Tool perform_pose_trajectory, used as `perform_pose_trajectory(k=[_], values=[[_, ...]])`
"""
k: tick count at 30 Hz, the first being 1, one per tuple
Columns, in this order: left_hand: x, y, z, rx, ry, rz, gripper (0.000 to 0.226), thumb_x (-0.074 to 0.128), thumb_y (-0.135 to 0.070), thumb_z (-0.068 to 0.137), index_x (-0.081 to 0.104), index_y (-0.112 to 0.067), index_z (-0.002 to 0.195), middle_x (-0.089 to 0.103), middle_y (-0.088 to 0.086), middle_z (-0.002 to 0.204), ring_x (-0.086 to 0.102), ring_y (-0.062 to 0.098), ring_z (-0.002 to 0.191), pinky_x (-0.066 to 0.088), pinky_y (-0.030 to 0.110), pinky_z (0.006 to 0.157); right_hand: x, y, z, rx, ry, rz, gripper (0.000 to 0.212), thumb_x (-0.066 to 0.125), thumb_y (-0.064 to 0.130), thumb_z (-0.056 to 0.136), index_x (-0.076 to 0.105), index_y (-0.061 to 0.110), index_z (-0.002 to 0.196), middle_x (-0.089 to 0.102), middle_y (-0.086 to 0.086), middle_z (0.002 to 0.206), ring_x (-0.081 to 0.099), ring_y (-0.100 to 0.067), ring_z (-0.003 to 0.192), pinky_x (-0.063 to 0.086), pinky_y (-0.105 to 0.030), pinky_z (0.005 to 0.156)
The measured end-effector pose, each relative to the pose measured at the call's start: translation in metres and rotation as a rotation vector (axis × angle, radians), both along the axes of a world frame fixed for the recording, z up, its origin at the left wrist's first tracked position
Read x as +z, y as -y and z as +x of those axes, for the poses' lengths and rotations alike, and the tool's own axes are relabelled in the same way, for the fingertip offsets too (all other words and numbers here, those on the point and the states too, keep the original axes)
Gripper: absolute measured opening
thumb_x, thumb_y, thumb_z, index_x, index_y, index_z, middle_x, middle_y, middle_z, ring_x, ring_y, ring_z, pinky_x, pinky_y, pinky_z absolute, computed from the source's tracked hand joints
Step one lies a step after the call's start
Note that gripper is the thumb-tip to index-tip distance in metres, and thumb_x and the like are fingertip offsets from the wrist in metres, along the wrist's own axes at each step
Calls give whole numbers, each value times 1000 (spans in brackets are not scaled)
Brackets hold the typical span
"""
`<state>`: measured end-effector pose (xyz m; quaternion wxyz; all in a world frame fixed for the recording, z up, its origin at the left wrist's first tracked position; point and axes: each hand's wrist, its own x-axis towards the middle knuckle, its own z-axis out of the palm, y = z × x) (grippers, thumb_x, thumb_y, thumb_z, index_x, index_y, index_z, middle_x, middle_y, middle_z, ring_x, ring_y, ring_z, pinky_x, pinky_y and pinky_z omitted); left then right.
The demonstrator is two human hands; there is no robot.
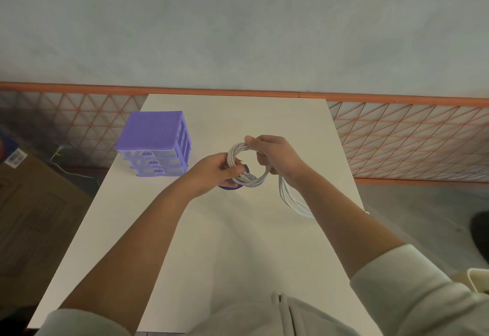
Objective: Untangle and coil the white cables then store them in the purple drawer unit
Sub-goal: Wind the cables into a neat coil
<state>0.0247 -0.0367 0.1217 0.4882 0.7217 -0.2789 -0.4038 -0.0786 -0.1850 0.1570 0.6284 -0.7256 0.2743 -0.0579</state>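
Pale plaster wall fills the upper half of the frame, with an orange-trimmed lattice panel (407, 137) running below it behind a white counter (238, 243). At far left a cardboard box (31, 203) sits on the floor beside the counter.

Left of centre, near the counter's left edge, stands the purple drawer unit (156, 145), its three clear-fronted drawers all pushed in, so storing has not begun; it stands well apart from the hands, to their left.

At centre, the left hand (211, 171) has its fingers curled round the lower left of the white cable coil (248, 166), pinching the loops together, probably to keep them from springing apart. A small purple object (232, 186) lies on the counter just beneath this hand, mostly hidden; I cannot tell what it is.

The coil is held above the counter, between both hands, as an open ring. The right hand (277, 155) grips its upper right side, thumb on top and fingers through the ring, seemingly guiding each new turn.

Right of centre, the loose cable tail (293, 198) hangs from the coil below the right wrist and trails to the counter's right edge. Winding looks mostly done, with this slack left to take up.
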Motion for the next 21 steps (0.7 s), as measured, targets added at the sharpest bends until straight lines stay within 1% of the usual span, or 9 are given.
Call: perform_pose_trajectory(k=[3, 5, 7, 9, 12, 15, 17, 18, 21], values=[[-11, -1, -2, 22, 235, 64, 9, 64, -21, 92, 62, -17, 100, 70, 5, 101, 71, 21, 90, 56, 41, 89, -2, -2, 0, 38, -10, -25, 34, 63, 40, 92, 58, 17, 67, 46, 7, 50, 34, -7, 39, 26, -17, 38], [-12, -1, -7, 26, 320, 60, 9, 61, -17, 94, 61, -15, 102, 69, 5, 103, 70, 21, 88, 55, 35, 85, -3, -3, 0, 47, -11, -47, 33, 63, 39, 92, 59, 17, 68, 46, 9, 47, 36, -4, 38, 27, -14, 38], [-12, -2, -10, 23, 378, 59, 11, 60, -18, 94, 61, -14, 104, 67, 1, 102, 66, 15, 90, 50, 25, 79, -4, -4, 0, 42, -11, -57, 33, 63, 38, 93, 59, 17, 68, 47, 10, 46, 37, -3, 37, 28, -13, 39], [-12, -2, -11, 50, 412, 60, 12, 60, -19, 94, 62, -14, 104, 64, -5, 99, 59, 7, 89, 45, 18, 76, -5, -5, 0, 32, -5, -48, 35, 63, 38, 93, 58, 16, 66, 46, 9, 46, 36, -5, 37, 27, -14, 39], [-15, 0, -16, 100, 411, 17, 6, 60, -22, 94, 60, -24, 99, 63, -16, 94, 59, 3, 91, 47, 21, 79, -3, -5, 1, 29, -3, 7, 39, 63, 37, 93, 53, 19, 60, 42, 7, 47, 32, -9, 38, 24, -18, 39], [-19, 1, -22, 113, 412, -6, 21, 62, -20, 93, 54, -39, 89, 61, -24, 91, 59, -4, 90, 49, 16, 77, -1, -2, 0, 46, -10, 36, 43, 63, 37, 92, 48, 20, 55, 39, 7, 48, 27, -11, 41, 22, -20, 39], [-19, 1, -20, 101, 309, -13, 15, 65, -18, 91, 61, -32, 91, 68, -14, 94, 63, 5, 90, 51, 13, 75, -4, 2, -2, 46, -25, 43, 42, 63, 38, 92, 48, 20, 57, 37, 6, 48, 26, -12, 43, 21, -20, 40], [-17, 1, -19, 95, 169, -41, 10, 66, -16, 90, 66, -22, 98, 71, -4, 99, 66, 13, 93, 53, 17, 78, -6, 4, -2, 40, -29, 60, 43, 63, 38, 92, 48, 21, 56, 37, 6, 48, 25, -13, 44, 20, -21, 40], [-12, -1, -18, 92, -342, -185, 36, 58, -14, 95, 54, 9, 123, 65, 22, 114, 64, 29, 105, 57, 35, 85, -11, 8, -3, 13, -29, 158, 43, 62, 41, 92, 47, 24, 55, 35, 6, 48, 23, -14, 47, 18, -24, 43]])
